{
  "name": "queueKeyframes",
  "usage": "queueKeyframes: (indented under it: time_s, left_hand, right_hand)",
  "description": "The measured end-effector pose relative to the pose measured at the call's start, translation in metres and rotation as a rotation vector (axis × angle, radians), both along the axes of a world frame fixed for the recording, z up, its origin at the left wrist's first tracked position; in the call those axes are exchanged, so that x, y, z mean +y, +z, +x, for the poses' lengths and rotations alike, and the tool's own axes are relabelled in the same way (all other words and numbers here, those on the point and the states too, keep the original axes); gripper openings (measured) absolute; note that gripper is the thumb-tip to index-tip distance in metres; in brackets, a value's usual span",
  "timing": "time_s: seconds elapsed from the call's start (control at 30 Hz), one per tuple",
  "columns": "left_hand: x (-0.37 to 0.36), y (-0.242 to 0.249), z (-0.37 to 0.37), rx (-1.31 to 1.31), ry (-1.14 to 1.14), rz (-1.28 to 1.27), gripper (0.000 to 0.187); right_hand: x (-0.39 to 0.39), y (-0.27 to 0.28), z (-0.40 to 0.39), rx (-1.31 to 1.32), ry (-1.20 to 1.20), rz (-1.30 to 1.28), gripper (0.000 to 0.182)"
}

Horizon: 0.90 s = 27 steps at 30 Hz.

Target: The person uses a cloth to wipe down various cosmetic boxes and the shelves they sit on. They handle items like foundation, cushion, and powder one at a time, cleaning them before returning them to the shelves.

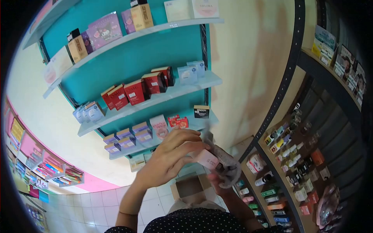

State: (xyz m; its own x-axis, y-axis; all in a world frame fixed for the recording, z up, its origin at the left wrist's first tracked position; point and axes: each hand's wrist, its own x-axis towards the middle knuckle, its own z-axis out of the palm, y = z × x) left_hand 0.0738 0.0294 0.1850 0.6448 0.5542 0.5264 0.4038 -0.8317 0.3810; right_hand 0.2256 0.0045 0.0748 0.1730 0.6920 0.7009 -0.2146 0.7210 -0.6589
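My left hand [173, 157] reaches in from the left, its fingers bent against a small pale pink box [208, 159]. Along the box's right side hangs a crumpled grey cloth [229, 166], its upper end blurred near my left fingertips. From below, my right hand [222, 184] is closed on the lower part of the cloth, close under the box. A small dark patch shows between box and cloth; I cannot make out what it is.
Ahead, a wall shelf [151, 106] carries red boxes [135, 92], light blue boxes [188, 74] and purple boxes [126, 141]. An open cardboard box [189, 188] stands on the tiled floor below. At the right, a rack [272, 169] holds bottles and cartons.
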Motion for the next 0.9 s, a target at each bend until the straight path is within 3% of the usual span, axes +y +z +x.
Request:
queueKeyframes:
  time_s: [0.03, 0.1, 0.17, 0.23, 0.3, 0.37, 0.43, 0.5, 0.63, 0.73, 0.9]
  left_hand:
    - [-0.001, -0.011, 0.0, -0.173, 0.016, -0.068, 0.024]
    - [0.0, -0.035, -0.001, -0.145, 0.02, -0.007, 0.032]
    - [-0.012, -0.068, 0.025, -0.665, 0.326, -0.079, 0.047]
    - [-0.024, -0.088, 0.042, -0.886, 0.267, -0.368, 0.08]
    - [-0.029, -0.093, 0.054, -1.133, 0.036, -0.528, 0.092]
    - [-0.027, -0.1, 0.048, -1.123, 0.053, -0.607, 0.096]
    - [-0.027, -0.101, 0.042, -1.108, 0.069, -0.685, 0.1]
    - [-0.026, -0.096, 0.037, -1.029, -0.04, -0.762, 0.102]
    - [-0.018, -0.108, 0.026, -0.82, -0.138, -0.714, 0.105]
    - [-0.021, -0.098, 0.025, -0.755, -0.197, -0.742, 0.108]
    - [-0.018, -0.098, 0.019, -0.651, -0.119, -0.682, 0.107]
  right_hand:
    - [0.0, -0.007, -0.005, 0.012, 0.02, -0.111, 0.039]
    - [-0.003, -0.011, -0.013, 0.018, 0.046, -0.233, 0.039]
    - [-0.004, -0.008, -0.018, 0.087, 0.069, -0.421, 0.039]
    - [0.002, -0.004, -0.018, -0.056, -0.017, -0.305, 0.039]
    - [0.005, -0.014, -0.021, -0.198, -0.099, -0.179, 0.04]
    - [0.008, -0.045, -0.031, 0.087, 0.096, -0.534, 0.04]
    - [-0.006, -0.02, -0.026, -0.033, 0.026, -0.398, 0.037]
    - [-0.001, -0.008, -0.022, -0.255, -0.231, 0.177, 0.035]
    - [-0.003, 0.01, -0.003, -0.376, -0.091, 0.252, 0.039]
    - [0.008, 0.012, -0.004, -0.33, -0.067, 0.152, 0.054]
    - [0.006, 0.009, 0.003, -0.303, -0.023, 0.009, 0.048]
